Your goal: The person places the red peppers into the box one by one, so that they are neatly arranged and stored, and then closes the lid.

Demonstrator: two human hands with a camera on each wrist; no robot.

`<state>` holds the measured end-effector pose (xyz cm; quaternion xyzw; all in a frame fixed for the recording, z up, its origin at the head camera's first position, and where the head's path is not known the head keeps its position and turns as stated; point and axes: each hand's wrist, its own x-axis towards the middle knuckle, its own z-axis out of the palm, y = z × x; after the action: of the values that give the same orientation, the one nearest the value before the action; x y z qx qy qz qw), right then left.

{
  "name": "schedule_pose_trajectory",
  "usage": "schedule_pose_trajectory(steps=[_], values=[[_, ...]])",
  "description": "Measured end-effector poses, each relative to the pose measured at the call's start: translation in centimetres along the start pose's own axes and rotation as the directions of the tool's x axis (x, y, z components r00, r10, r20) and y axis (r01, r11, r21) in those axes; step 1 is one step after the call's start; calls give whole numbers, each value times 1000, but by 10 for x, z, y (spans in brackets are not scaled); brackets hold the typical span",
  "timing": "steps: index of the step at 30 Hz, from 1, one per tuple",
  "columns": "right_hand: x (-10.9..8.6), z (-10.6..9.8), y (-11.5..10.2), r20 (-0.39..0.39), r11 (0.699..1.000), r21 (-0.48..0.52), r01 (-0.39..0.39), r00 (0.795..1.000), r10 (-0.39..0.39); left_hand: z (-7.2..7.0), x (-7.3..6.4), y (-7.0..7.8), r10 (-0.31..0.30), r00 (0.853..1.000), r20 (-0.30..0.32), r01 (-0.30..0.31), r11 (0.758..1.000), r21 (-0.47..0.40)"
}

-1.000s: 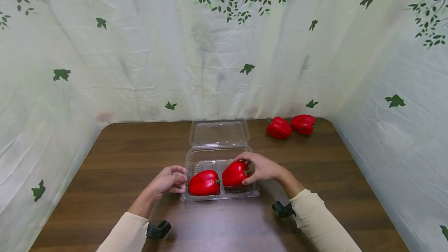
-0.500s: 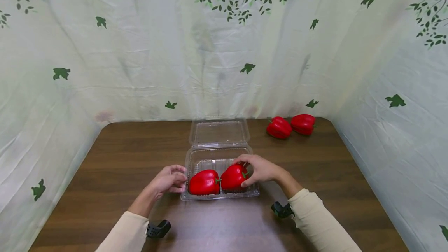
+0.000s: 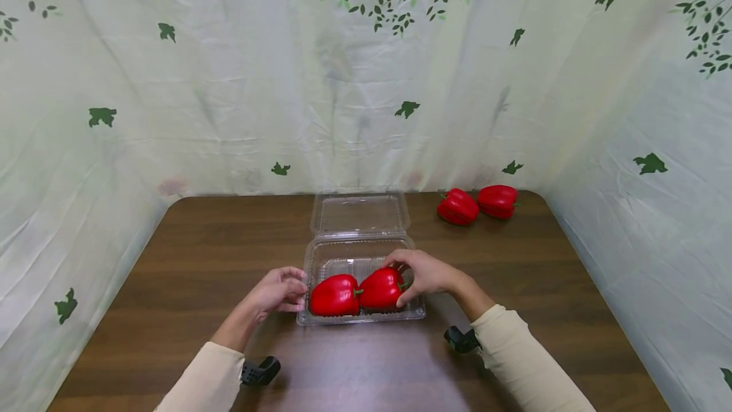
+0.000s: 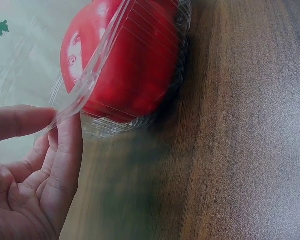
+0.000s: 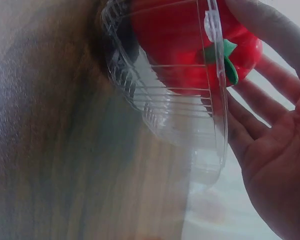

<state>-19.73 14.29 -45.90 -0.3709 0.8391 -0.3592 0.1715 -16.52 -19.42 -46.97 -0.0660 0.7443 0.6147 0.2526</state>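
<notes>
A clear plastic clamshell box point(image 3: 366, 249) lies on the table with its lid point(image 3: 360, 216) folded back. Two red bell peppers sit side by side in its near half: the left pepper point(image 3: 334, 295) and the right pepper point(image 3: 380, 289). In the left wrist view, my left hand point(image 4: 35, 165) pinches the box's rim point(image 4: 90, 80) between thumb and fingers. My right hand point(image 3: 426, 275) is curled round the right pepper, thumb at the near side and fingers at the far side. The right wrist view shows that pepper's green stem point(image 5: 227, 57) just inside the box's edge.
Two more red bell peppers, one point(image 3: 458, 206) beside another point(image 3: 497, 201), lie at the table's far right. The brown wooden table point(image 3: 229, 234) reaches back to a pale leaf-print curtain point(image 3: 354, 81). Dark wrist devices point(image 3: 260, 370) hang below both sleeves.
The right pepper has shifted slightly left and settled lower, now against the left pepper's stem. My right hand moved with it. My left hand stays at the box's rim.
</notes>
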Motion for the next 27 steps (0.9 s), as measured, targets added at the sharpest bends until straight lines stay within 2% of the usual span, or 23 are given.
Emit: schedule_pose_trajectory(steps=[7,15,27], values=[[2,-1,2,31,998,-57,29,999,-27,0,0,2,15,999,33,-14,999,-36],[3,2,1,70,998,-66,0,998,4,2,-1,2,11,1000,7,-11,1000,-29],[3,1,3,76,997,-79,8,997,-2,1,0,1,3,1000,17,-3,1000,-23]])
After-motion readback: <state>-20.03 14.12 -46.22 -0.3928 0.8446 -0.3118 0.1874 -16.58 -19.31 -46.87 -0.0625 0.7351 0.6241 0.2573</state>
